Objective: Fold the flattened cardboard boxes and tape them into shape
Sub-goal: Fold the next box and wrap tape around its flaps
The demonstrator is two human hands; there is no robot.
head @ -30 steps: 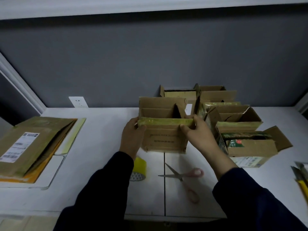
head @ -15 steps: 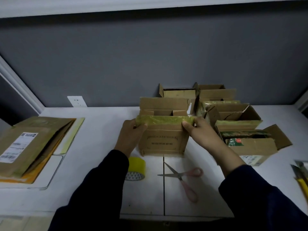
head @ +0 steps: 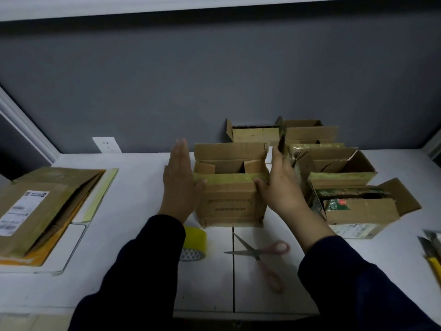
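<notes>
Fingers (head: 180, 151) straight, left hand (head: 179, 185) and right hand (head: 280, 187) flank the cardboard box (head: 230, 206), thumbs seemingly pressing its yellow tape strip (head: 229, 178), likely squaring the walls.

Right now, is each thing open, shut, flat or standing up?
middle box, upright, top flaps open
left hand, open, flat against the box's side
right hand, open, fingers straight beside the box
scissors, lying with blades apart
tape roll, lying on the table
flattened boxes, flat in a stack
</notes>
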